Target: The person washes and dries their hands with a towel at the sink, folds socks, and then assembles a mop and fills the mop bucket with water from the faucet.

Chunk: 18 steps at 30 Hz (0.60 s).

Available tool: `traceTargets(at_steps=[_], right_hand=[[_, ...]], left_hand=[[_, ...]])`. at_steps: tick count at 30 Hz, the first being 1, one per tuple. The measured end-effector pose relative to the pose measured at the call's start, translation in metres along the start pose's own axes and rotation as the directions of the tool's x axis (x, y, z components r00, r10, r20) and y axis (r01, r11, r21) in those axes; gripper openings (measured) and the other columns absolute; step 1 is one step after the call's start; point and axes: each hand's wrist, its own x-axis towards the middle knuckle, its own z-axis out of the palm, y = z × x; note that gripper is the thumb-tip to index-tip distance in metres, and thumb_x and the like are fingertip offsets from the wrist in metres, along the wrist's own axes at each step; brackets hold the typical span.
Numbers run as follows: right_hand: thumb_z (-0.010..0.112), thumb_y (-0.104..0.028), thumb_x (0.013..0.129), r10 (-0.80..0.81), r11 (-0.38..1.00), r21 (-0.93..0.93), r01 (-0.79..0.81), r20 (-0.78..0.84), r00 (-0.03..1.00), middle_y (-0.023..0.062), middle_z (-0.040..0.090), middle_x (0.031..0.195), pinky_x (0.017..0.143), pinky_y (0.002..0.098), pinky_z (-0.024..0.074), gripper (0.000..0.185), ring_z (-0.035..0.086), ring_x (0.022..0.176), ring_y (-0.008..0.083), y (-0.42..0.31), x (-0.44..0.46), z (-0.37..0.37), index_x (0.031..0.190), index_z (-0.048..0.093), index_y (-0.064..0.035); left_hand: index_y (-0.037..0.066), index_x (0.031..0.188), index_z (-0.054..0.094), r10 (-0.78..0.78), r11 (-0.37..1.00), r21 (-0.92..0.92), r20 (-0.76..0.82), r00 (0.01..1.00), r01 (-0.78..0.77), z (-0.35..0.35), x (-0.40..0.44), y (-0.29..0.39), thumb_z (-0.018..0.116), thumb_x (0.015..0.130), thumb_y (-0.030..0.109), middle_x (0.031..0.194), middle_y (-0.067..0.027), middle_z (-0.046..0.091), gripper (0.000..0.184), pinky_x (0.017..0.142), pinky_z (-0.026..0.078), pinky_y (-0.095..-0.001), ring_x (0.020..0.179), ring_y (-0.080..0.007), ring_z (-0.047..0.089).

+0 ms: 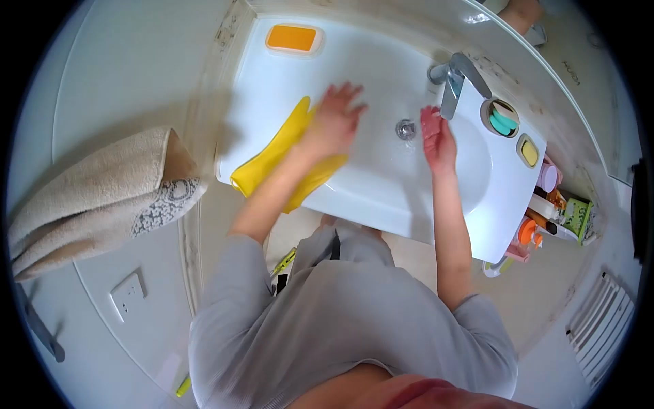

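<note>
A yellow cloth or glove (272, 158) lies on the left part of the white sink counter (375, 204) and hangs over its front edge. Over its right side is my left hand (335, 117), slightly blurred, with fingers spread and nothing held. My right hand (438, 136) is beneath the chrome faucet (462, 78), palm up, its fingertips near the spout. Its fingers look extended, and nothing shows in it. The round metal drain (406, 129) sits between the two hands.
An orange sponge in a dish (293, 38) is at the back left. Soap dishes (501, 118) stand right of the faucet. Bottles and packets (545, 211) line the right side. A beige towel (102, 198) hangs left, above a wall socket (128, 294). A mirror edge (558, 75) runs along the back.
</note>
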Motion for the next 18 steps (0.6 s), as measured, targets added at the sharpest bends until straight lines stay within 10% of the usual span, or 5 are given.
traceTargets(at_steps=[4,8,10,12,18], right_hand=[[0.047,-0.02,0.099,-0.55,0.743,-0.586,0.324,-0.258,0.794,0.0125,0.054,0.135,0.108,0.0335,0.0332,0.038,0.048,0.127,0.0226,-0.068,-0.019,0.089,0.132,0.05,-0.001],[0.048,-0.019,0.099,-0.677,0.411,-0.713,0.569,0.18,0.714,0.0131,0.049,0.14,0.109,0.0359,0.0305,0.041,0.044,0.131,0.0227,-0.098,-0.011,0.1,0.136,0.048,-0.0013],[0.049,-0.022,0.1,-0.631,0.115,-0.833,0.54,0.359,0.688,0.0141,0.044,0.144,0.11,0.0408,0.0304,0.048,0.044,0.131,0.0244,-0.087,-0.006,0.092,0.143,0.039,-0.004],[0.048,-0.021,0.1,-0.672,0.632,-0.513,0.58,0.01,0.741,0.0156,0.046,0.141,0.11,0.0398,0.0324,0.047,0.045,0.129,0.0263,-0.053,-0.02,0.077,0.142,0.038,-0.0021],[0.047,-0.019,0.099,-0.189,0.981,0.013,0.192,-0.136,0.973,0.0168,0.055,0.128,0.105,0.0392,0.0436,0.038,0.051,0.123,0.029,0.037,-0.034,0.041,0.13,0.047,0.0046]], left_hand=[[0.011,0.113,0.064,-0.064,0.998,0.01,-0.238,0.969,0.068,-0.037,0.044,-0.072,0.061,0.078,0.0,0.132,-0.0142,0.052,0.037,0.105,0.038,-0.0437,0.126,-0.0361,0.045],[0.011,0.12,0.061,-0.087,0.99,-0.129,-0.238,0.967,0.057,-0.05,0.056,-0.111,0.06,0.074,0.0,0.137,-0.0139,0.048,0.048,0.109,0.031,-0.0529,0.129,-0.0385,0.04],[0.016,0.136,0.048,-0.155,0.919,0.348,-0.111,0.982,0.184,-0.059,0.055,-0.13,0.06,0.071,0.0,0.145,-0.0123,0.038,0.068,0.113,0.019,-0.0583,0.137,-0.0384,0.028],[0.018,0.14,0.042,-0.233,0.895,0.383,-0.04,0.972,0.23,-0.062,0.05,-0.153,0.059,0.069,0.001,0.147,-0.0113,0.034,0.075,0.113,0.015,-0.0601,0.14,-0.0384,0.023],[0.02,0.143,0.036,-0.33,0.888,0.397,0.198,0.923,0.233,-0.072,0.055,-0.183,0.065,0.065,0.005,0.145,-0.0103,0.035,0.085,0.113,0.02,-0.0586,0.136,-0.038,0.03]])
